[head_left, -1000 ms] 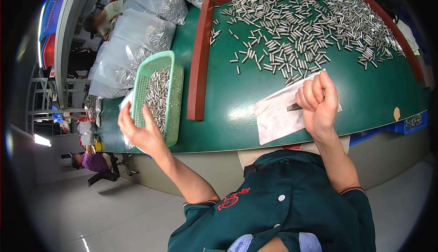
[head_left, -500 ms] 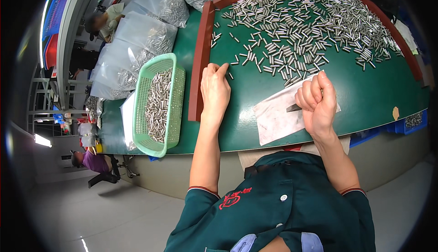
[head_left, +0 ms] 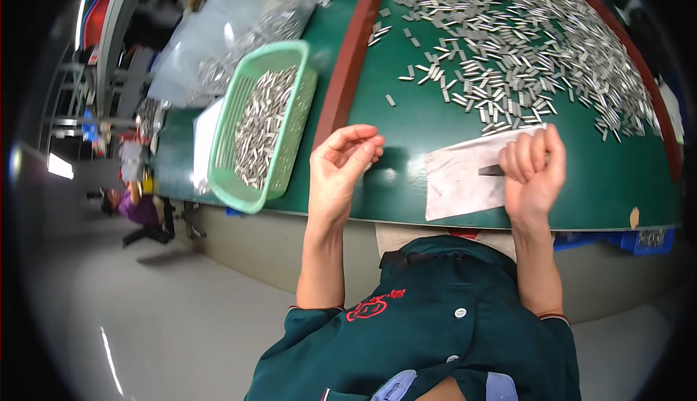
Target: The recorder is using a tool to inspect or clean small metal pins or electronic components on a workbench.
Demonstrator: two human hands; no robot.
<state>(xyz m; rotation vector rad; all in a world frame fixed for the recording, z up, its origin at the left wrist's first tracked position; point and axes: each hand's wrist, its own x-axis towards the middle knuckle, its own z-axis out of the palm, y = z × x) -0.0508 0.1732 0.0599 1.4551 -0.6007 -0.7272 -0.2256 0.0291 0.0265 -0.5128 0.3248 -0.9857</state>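
My left hand point(head_left: 337, 172) is above the green table, near the end of the red-brown wooden strip. Its palm is turned up, with the fingers curled toward the thumb; what lies at the fingertips, if anything, is too small to make out. My right hand point(head_left: 536, 176) is closed around a dark, flat metal tool point(head_left: 491, 171), whose narrow end sticks out toward the left. Under that hand lies a stained whitish cloth point(head_left: 457, 183). Beyond both hands spread many short silver metal pins point(head_left: 501, 85), and a single pin point(head_left: 390, 100) lies apart from them.
A light-green plastic basket point(head_left: 308, 74) of similar pins stands left of the wooden strip point(head_left: 348, 74). Clear bags point(head_left: 239, 23) of pins lie behind it. A blue bin point(head_left: 639, 241) shows under the right table edge. Other people are in the left background.
My left hand has drawn back toward me from the loose pins and turned palm up. My right hand still grips the tool over the cloth. The whole view has shifted a little.
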